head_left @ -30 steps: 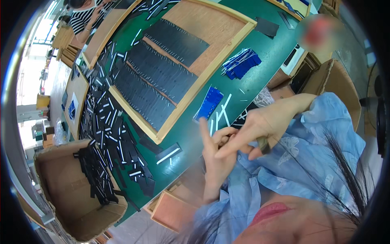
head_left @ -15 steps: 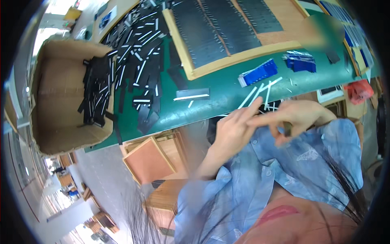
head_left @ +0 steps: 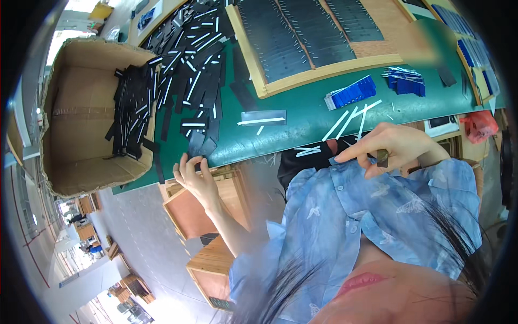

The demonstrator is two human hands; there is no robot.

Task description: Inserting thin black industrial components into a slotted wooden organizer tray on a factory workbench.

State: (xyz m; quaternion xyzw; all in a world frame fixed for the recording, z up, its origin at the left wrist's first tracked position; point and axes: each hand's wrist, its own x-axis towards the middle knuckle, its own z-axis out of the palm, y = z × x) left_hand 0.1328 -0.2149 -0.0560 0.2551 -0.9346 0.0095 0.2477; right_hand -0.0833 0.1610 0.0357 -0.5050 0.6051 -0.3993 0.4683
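My left hand (head_left: pixel 198 182) is at the table's front edge, fingers apart and slightly curved. Its fingertips reach the loose black strips (head_left: pixel 200 144) there; no firm grip on one shows. In front of my shirt, my right hand (head_left: pixel 396 144) points its index finger to the left, its other fingers curled. A small brownish piece (head_left: pixel 382 158) shows at those curled fingers, its kind unclear. White thin strips (head_left: pixel 345 123) lie on the table beyond this hand, and more white strips (head_left: pixel 307 152) rest on the dark cloth over my lap.
A cardboard box (head_left: pixel 81 121) holding black strips stands at the left, beside a heap of strips (head_left: pixel 199 59). A wooden-framed tray (head_left: pixel 318 69) with rows of black pieces lies at the back. Blue bundles (head_left: pixel 352 93) sit right of centre. Wooden frames (head_left: pixel 186 216) stand below the table.
My left hand has left my right hand and moved left to the black strips at the table edge. My right hand stays near my chest. The view has shifted slightly.
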